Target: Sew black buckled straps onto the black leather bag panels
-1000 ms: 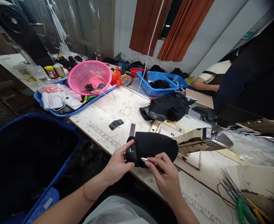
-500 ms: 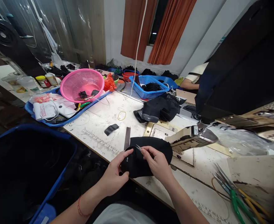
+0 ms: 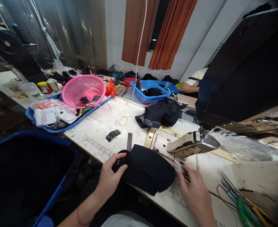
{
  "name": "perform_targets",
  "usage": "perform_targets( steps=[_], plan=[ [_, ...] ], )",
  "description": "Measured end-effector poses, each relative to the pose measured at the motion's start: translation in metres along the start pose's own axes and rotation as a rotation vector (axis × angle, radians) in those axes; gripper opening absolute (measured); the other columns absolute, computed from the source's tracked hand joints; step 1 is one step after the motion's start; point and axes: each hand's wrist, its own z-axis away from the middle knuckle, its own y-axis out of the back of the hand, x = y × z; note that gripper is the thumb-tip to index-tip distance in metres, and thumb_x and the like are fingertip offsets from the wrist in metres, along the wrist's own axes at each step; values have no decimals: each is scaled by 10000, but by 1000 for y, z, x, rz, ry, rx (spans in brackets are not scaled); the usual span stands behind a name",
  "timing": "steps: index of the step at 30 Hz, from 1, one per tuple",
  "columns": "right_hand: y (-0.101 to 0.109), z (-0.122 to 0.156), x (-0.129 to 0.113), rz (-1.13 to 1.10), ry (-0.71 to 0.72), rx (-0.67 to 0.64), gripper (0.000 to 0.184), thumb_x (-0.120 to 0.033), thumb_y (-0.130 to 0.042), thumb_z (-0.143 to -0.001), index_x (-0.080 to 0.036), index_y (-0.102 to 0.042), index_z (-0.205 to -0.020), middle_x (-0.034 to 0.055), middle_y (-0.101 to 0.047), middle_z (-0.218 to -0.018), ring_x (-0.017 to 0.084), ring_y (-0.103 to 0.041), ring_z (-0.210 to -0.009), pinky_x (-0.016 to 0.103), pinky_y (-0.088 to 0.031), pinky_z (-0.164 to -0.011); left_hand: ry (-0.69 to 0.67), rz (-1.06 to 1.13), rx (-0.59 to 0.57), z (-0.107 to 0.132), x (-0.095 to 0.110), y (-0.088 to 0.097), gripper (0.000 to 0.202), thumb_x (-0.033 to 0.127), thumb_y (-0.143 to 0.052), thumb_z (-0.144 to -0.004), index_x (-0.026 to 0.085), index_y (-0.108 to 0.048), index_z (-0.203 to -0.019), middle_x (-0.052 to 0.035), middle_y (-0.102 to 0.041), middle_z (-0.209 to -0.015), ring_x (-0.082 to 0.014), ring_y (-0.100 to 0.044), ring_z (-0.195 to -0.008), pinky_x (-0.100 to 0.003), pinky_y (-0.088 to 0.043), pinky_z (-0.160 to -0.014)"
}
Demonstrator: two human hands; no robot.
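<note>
A black fabric piece (image 3: 148, 168) lies over the table's front edge, with small white print on its left end. My left hand (image 3: 111, 171) pinches that printed end between thumb and fingers. Beyond the fabric's right end, my right hand (image 3: 194, 189) is closed around a small pair of thread snips (image 3: 180, 167), their silver blades pointing up and left. The snips' handle is mostly hidden by my fingers. Just above the right hand stands the sewing machine's narrow arm (image 3: 188, 145). A flat dark strip (image 3: 129, 141) lies behind the fabric.
Green-handled scissors (image 3: 241, 208) lie at the right. Black fabric pieces (image 3: 163, 112) are heaped behind the machine bed, near a blue basket (image 3: 150, 99). At the left are a pink colander (image 3: 69, 85) and a large blue bin (image 3: 65, 171). A co-worker's arm (image 3: 188, 88) shows at the back.
My right hand has moved away from the fabric to the right, carrying the snips. The fabric's right part has spread and shifted downward, while my left hand keeps its printed end and has moved slightly left.
</note>
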Motion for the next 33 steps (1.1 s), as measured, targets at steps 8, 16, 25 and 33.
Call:
perform_targets(
  steps=[8,16,25,33],
  plan=[
    [25,2,-24,15,493,193,382,-308,-589,-893,-192,-574,-1256,180,-613,-1193,397,-494,-1222,607,-406,-978,-670,-190,-118,-13,13,-5,666,50,-600,-859,293,-342,-1423,-32,-703,-1012,-153,-678,-917,-280,-547,-867],
    [52,-17,-136,-590,962,16,337,-55,-487,-837,-260,-631,-1062,51,-703,-923,256,-603,-1038,539,-449,-956,-954,-315,-123,6,65,16,307,25,-553,-858,210,-631,-1090,-84,-690,-971,-162,-670,-877,-246,-556,-767],
    [72,27,-141,-333,1303,195,200,-12,-568,-830,-123,-683,-949,58,-737,-865,184,-612,-836,384,-463,-802,-1301,-514,-108,38,55,58,133,53,-540,-867,135,-611,-943,-83,-693,-821,-181,-602,-748,-316,-525,-649],
    [82,55,-132,-421,1197,60,214,-42,-490,-878,-128,-648,-995,78,-695,-847,195,-610,-871,366,-495,-759,-1009,-217,-134,66,39,49,97,102,-529,-886,164,-603,-886,-56,-633,-750,-145,-591,-676,-259,-506,-599]
  ],
)
